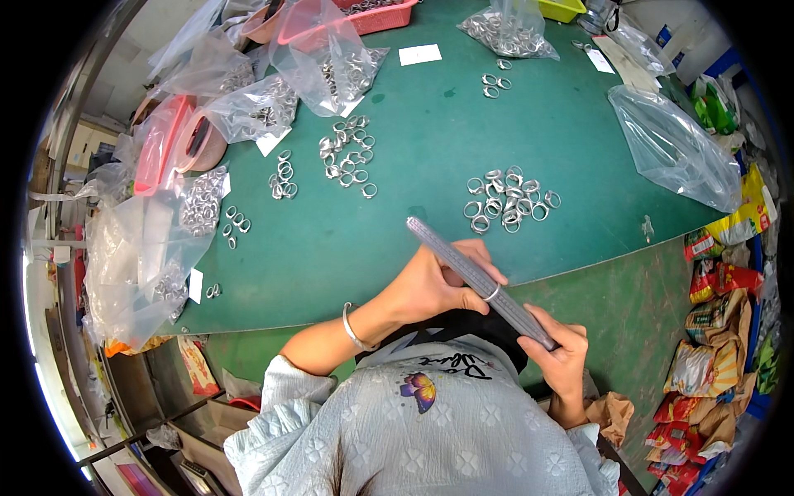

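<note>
A long grey tapered ring mandrel [523,317] slants in front of my body, its thin end pointing up and left over the table edge. One silver ring [493,293] encircles it partway along. My left hand [442,285] is closed around the mandrel just above that ring, thumb on one side and fingers on the other. Near the thick lower end, my right hand [560,351] grips the mandrel between thumb and fingers. Beyond my hands, a loose pile of silver rings [511,198] lies on the green table [413,165].
More rings [347,153] lie in small groups to the left. Clear plastic bags [327,70] of rings line the left and far sides, with white paper slips [420,54] and a pink basket [385,18]. A flat plastic bag [674,149] rests at the right edge.
</note>
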Tool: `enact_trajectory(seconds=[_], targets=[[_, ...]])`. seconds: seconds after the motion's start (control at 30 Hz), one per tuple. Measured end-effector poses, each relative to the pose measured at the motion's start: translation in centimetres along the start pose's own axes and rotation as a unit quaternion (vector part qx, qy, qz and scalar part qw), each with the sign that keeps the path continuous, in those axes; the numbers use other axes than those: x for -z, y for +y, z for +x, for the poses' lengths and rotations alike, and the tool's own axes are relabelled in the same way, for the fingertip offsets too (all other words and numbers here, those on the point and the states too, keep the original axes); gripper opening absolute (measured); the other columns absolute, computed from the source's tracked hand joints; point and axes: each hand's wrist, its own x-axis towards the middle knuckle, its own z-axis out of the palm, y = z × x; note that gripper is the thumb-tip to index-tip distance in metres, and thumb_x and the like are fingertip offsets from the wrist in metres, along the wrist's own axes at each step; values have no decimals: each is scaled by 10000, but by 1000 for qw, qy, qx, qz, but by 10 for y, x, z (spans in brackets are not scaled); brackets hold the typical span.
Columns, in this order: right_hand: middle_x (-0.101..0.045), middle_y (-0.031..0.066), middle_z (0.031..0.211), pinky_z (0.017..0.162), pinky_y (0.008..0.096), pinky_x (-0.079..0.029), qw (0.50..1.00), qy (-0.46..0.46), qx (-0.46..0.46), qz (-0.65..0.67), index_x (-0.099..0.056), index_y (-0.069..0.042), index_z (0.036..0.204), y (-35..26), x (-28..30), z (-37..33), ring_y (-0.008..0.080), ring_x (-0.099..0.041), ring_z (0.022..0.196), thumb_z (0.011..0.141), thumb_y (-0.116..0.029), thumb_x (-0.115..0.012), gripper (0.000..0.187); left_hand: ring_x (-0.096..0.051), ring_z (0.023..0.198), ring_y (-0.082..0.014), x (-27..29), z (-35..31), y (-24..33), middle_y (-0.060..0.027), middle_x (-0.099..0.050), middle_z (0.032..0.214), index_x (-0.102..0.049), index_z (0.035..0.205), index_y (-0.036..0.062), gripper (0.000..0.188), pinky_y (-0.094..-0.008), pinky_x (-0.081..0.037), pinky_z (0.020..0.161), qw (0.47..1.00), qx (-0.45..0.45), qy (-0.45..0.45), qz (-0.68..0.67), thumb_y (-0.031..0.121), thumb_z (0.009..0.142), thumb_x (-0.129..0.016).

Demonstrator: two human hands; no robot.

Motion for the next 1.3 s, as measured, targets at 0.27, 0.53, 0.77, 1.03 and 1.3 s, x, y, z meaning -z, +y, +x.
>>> enact_trajectory(seconds=[0.27,0.53,0.77,1.03,1.3], targets=[[-647,120,784,594,203,-438,997,-15,-67,21,-582,54,1071,-13,1,0,72,-566,652,682,24,-687,404,-556,803,-144,3,0,-12,-70,-559,872,-642,868,-10,348,-239,-450,669,998,10,-4,-60,114,589,-810],[-631,93,755,587,196,-433,996,-15,-82,22,-580,65,1060,-16,1,3,55,-537,638,703,17,-671,372,-549,795,-140,4,1,-13,-70,-559,881,-637,868,-13,347,-245,-448,686,998,25,3,-49,112,594,-808],[-634,104,771,610,198,-440,996,-8,-86,18,-579,70,1052,-14,-1,4,61,-547,657,713,14,-663,354,-542,827,-141,4,0,-14,-59,-536,891,-621,898,-30,286,-255,-447,745,998,13,2,-62,72,665,-751],[-626,135,737,586,218,-451,995,37,-34,-88,-581,64,1045,-5,-14,7,66,-540,621,691,37,-651,362,-532,947,-148,-5,-6,-28,-69,-546,986,-559,1014,-41,253,-285,-426,870,987,4,71,-147,-6,772,-626],[-524,30,640,483,180,-313,994,26,-96,-52,-600,61,1022,32,3,-9,38,-362,545,685,-21,-646,349,-552,862,-130,75,-34,12,-50,-578,941,-573,994,-29,251,-254,-451,812,951,-145,273,-1,48,770,-657]])
